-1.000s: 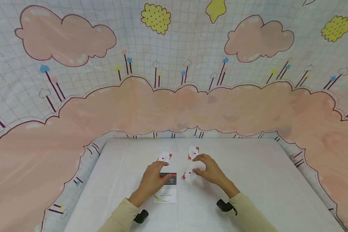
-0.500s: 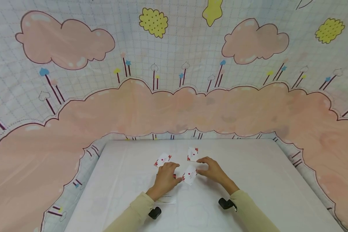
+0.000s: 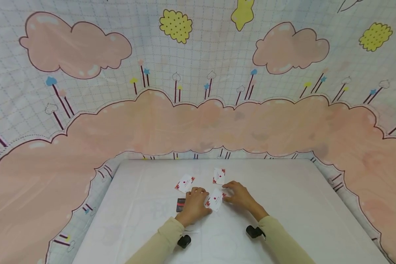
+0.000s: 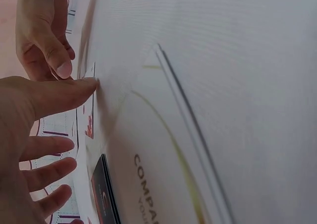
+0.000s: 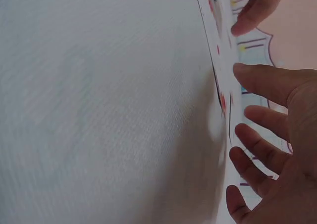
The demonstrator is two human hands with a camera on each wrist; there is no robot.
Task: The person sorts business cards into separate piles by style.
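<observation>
- The left hand (image 3: pixel 194 205) has been brought rightward from a second ago, off the black card (image 3: pixel 180 205), and its thumb tip is now set against the left edge of the middle card (image 3: pixel 215 200); the fingers are spread and nearly straight, with nothing clasped.
- The black card, earlier half under that hand, is now uncovered at its left end, just left of the middle card and behind the left hand.
- The green-lettered card (image 4: pixel 163 184), seen whole a second ago, is now almost wholly covered by the left wrist in the head view; it lies near the middle card on the person's side.
- The middle card lies on the tabletop (image 3: pixel 293 205) between the two hands, touched at both ends; from this it is judged that it is being squared or steadied rather than lifted.
- The right hand (image 3: pixel 239 195) has been kept at the right edge of the middle card, fingers loosely bent and touching it; a true pinch cannot be told.
- Two more flowered cards, one (image 3: pixel 185 182) left of and beyond the middle card and one (image 3: pixel 219 176) just beyond it, have not moved.
- Print on the cards is too small to read; the right wrist view is blurred, and whether the middle card is flat or tipped up cannot be told.
</observation>
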